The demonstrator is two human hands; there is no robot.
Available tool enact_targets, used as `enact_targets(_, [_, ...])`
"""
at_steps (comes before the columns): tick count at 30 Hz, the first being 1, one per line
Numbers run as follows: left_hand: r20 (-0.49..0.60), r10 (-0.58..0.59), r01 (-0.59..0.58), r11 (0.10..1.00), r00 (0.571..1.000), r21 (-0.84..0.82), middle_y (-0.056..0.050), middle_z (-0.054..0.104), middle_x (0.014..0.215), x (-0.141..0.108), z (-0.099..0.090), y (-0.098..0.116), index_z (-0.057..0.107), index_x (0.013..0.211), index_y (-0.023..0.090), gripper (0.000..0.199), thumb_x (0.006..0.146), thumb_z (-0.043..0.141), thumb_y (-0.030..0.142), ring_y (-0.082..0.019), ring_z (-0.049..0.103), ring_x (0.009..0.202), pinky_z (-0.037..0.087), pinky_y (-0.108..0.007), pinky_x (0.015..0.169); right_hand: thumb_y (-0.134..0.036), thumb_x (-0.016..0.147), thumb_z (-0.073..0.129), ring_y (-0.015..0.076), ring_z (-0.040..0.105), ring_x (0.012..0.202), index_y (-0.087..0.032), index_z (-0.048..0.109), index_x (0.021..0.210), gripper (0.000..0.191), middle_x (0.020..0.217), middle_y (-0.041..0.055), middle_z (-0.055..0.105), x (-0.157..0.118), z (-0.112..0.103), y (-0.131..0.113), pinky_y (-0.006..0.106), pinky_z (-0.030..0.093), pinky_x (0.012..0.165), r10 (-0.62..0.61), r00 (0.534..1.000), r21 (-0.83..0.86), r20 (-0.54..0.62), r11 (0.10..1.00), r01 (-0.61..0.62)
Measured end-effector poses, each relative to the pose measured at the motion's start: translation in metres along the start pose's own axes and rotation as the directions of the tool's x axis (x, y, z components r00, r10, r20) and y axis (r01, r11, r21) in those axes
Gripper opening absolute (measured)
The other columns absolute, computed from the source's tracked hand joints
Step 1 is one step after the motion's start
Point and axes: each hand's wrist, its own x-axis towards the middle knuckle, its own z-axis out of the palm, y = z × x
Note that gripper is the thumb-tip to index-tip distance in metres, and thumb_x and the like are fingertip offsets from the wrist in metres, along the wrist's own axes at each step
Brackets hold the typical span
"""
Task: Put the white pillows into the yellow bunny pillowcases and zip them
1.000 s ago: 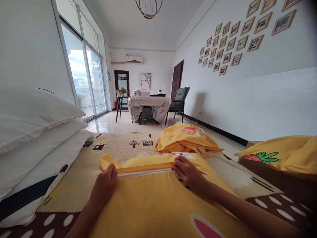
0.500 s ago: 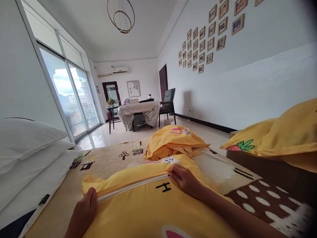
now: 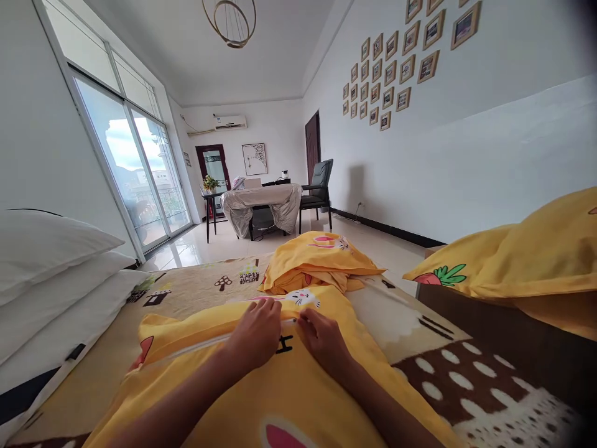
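A yellow pillowcase [image 3: 261, 392] with rabbit prints and a black letter H lies in front of me, its white zipper [image 3: 198, 344] running across near the far edge. My left hand [image 3: 258, 333] is closed on the cloth along the zipper, just left of its right end, with the fingertips bent over the fabric. My right hand [image 3: 325, 339] pinches the pillowcase at the zipper's right end, close beside the left hand. A zipper pull between the right fingers is too small to make out. Part of the letter H is hidden behind my left hand.
Beyond the pillowcase, a crumpled yellow pillowcase [image 3: 321, 258] lies on the patterned blanket [image 3: 186, 286]. White pillows [image 3: 60, 274] are stacked at the left. Another yellow piece with a carrot print [image 3: 522, 261] sits at the right. A covered table [image 3: 261, 196] and a chair [image 3: 319, 190] stand farther back.
My left hand has moved right along the zipper, from its left end to beside my right hand. The right hand stays at the zipper's right end. The view has shifted slightly.
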Motion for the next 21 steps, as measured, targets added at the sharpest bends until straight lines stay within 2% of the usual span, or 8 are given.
enact_targets(3, [0.001, -0.056, 0.056, 0.997, 0.998, -0.052, -0.014, 0.058, 0.105, 0.02, 0.019, 0.018, 0.054, 0.096, 0.014, 0.024, 0.087, 0.031, 0.016, -0.027, 0.053, 0.099, 0.042, -0.042, 0.086, -0.027, 0.093, 0.034, 0.0112, 0.042, 0.054, -0.02, 0.044, 0.073, 0.024, 0.064, -0.0009, 0.052, 0.0, -0.002, -0.001, 0.022, 0.029, 0.054, 0.015, 1.0, -0.072, -0.002, 0.997, -0.015])
enact_targets(8, [-0.021, -0.201, 0.196, 0.97, 0.979, -0.143, -0.013, 0.058, 0.105, 0.029, 0.038, 0.016, 0.051, 0.093, 0.015, 0.024, 0.091, 0.027, 0.02, -0.024, 0.054, 0.101, 0.043, -0.035, 0.085, -0.025, 0.092, 0.033, 0.0131, 0.044, 0.058, -0.021, 0.042, 0.073, 0.021, 0.068, 0.0006, 0.052, 0.0, -0.004, -0.003, 0.023, 0.032, 0.056, 0.003, 0.999, -0.052, 0.047, 0.999, -0.001])
enact_targets(11, [-0.026, -0.235, 0.227, 0.958, 0.972, -0.173, -0.015, 0.059, 0.108, 0.028, 0.046, 0.016, 0.049, 0.1, 0.013, 0.025, 0.091, 0.027, 0.02, -0.025, 0.055, 0.104, 0.042, -0.034, 0.084, -0.022, 0.09, 0.039, 0.0137, 0.046, 0.061, -0.021, 0.044, 0.071, 0.019, 0.069, 0.0008, 0.053, 0.003, -0.01, -0.004, 0.024, 0.034, 0.059, 0.074, 0.993, -0.056, 0.09, 0.996, -0.069])
enact_targets(13, [-0.037, -0.246, 0.234, 0.954, 0.969, -0.189, -0.016, 0.061, 0.107, 0.026, 0.051, 0.017, 0.046, 0.108, 0.012, 0.027, 0.093, 0.025, 0.021, -0.026, 0.057, 0.102, 0.041, -0.034, 0.08, -0.018, 0.085, 0.045, 0.0156, 0.05, 0.071, -0.02, 0.048, 0.07, 0.016, 0.076, 0.0031, 0.055, 0.006, -0.018, -0.004, 0.025, 0.037, 0.066, 0.111, 0.989, -0.117, 0.102, 0.988, -0.099])
enact_targets(17, [-0.067, -0.263, 0.244, 0.947, 0.963, -0.209, -0.014, 0.065, 0.099, 0.02, 0.054, 0.018, 0.044, 0.108, 0.014, 0.028, 0.095, 0.022, 0.025, -0.025, 0.062, 0.089, 0.039, -0.033, 0.068, -0.016, 0.08, 0.052, 0.0192, 0.051, 0.091, -0.017, 0.055, 0.07, 0.01, 0.09, 0.0068, 0.057, 0.012, -0.039, 0.004, 0.029, 0.038, 0.083, 0.17, 0.972, -0.272, 0.16, 0.955, -0.122])
enact_targets(21, [-0.085, -0.246, 0.225, 0.954, 0.966, -0.198, -0.012, 0.066, 0.092, 0.015, 0.047, 0.016, 0.045, 0.097, 0.017, 0.026, 0.095, 0.022, 0.029, -0.024, 0.063, 0.081, 0.035, -0.032, 0.062, -0.015, 0.074, 0.055, 0.015, 0.054, 0.08, -0.016, 0.055, 0.064, 0.01, 0.083, 0.0045, 0.059, 0.014, -0.056, 0.015, 0.023, 0.039, 0.07, 0.257, 0.915, -0.383, 0.312, 0.915, -0.126])
